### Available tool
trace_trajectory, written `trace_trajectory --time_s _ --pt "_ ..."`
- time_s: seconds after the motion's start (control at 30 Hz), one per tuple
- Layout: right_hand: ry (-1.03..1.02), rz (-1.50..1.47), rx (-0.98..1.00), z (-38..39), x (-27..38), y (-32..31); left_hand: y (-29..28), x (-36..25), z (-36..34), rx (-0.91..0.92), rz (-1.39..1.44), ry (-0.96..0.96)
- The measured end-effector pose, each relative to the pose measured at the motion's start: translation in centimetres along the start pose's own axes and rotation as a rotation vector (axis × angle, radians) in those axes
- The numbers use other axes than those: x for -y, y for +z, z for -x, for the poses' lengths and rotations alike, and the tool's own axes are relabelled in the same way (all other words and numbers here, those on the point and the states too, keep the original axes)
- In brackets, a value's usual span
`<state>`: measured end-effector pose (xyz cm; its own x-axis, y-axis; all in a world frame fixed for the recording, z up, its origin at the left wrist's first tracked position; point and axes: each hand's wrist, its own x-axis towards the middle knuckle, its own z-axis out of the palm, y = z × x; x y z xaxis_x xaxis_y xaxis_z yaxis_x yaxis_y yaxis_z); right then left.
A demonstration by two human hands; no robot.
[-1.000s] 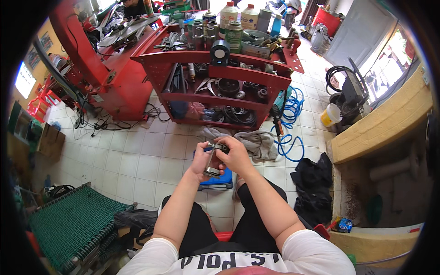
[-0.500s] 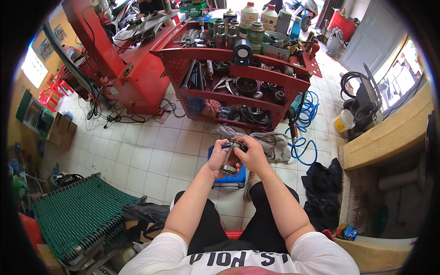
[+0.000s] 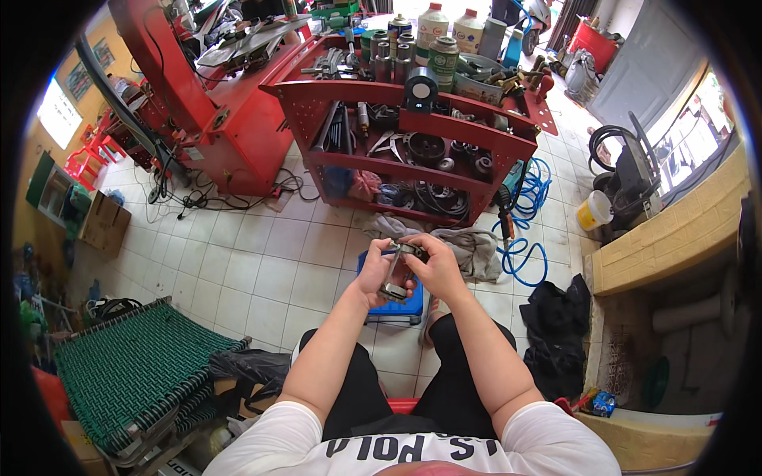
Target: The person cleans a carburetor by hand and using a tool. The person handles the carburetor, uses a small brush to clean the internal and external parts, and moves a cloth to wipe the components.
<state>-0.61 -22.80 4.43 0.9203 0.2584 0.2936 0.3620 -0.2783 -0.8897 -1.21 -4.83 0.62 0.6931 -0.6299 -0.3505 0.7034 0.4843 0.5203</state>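
My left hand (image 3: pixel 373 276) and my right hand (image 3: pixel 433 268) are closed around a small metal assembly (image 3: pixel 394 289), a frame-like part with a dark section at its top. My right thumb lies on it, and fingers of both hands partly hide it. Below the hands is a blue, flat-topped object (image 3: pixel 405 316) on the tiled floor, with crumpled grey cloths (image 3: pixel 468 254) just beyond.
A red tool cart (image 3: pixel 405 186) holds bottles, cans and tools. Around me are a red machine (image 3: pixel 238 159), cables, a blue coiled hose (image 3: pixel 530 202), a white bucket (image 3: pixel 595 210), dark cloth (image 3: pixel 556 325), a green woven seat (image 3: pixel 143 365) and a yellow ledge (image 3: pixel 667 246).
Since one second ago the scene, with my hands, has shifted right in the picture. Both hands still grip the metal part, with little difference over the last half second.
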Motion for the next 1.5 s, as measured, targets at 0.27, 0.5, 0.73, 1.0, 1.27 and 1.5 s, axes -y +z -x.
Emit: trace_trajectory --time_s 0.27,0.5,0.73,1.0,1.27,1.5 --pt "0.061 -0.001 -0.059 0.1 -1.1 0.4 0.2 0.2 -0.2 0.051 0.073 -0.026" --pt "0.017 0.037 -0.033 0.0 -0.2 0.1 0.2 0.0 0.0 0.051 0.059 -0.033" --pt "0.009 0.018 0.02 -0.1 -0.1 -0.4 0.8 -0.2 0.0 -0.008 -0.01 -0.043" --pt "-0.027 -0.02 0.045 -0.2 0.7 -0.5 -0.4 -0.3 0.3 -0.019 -0.118 0.013" --pt "0.0 0.088 -0.071 -0.2 0.6 -0.6 1.2 0.0 -0.1 -0.183 -0.214 0.317" --pt "0.013 0.116 -0.105 -0.2 -0.3 -0.2 0.5 0.7 -1.7 -0.303 -0.241 0.606"
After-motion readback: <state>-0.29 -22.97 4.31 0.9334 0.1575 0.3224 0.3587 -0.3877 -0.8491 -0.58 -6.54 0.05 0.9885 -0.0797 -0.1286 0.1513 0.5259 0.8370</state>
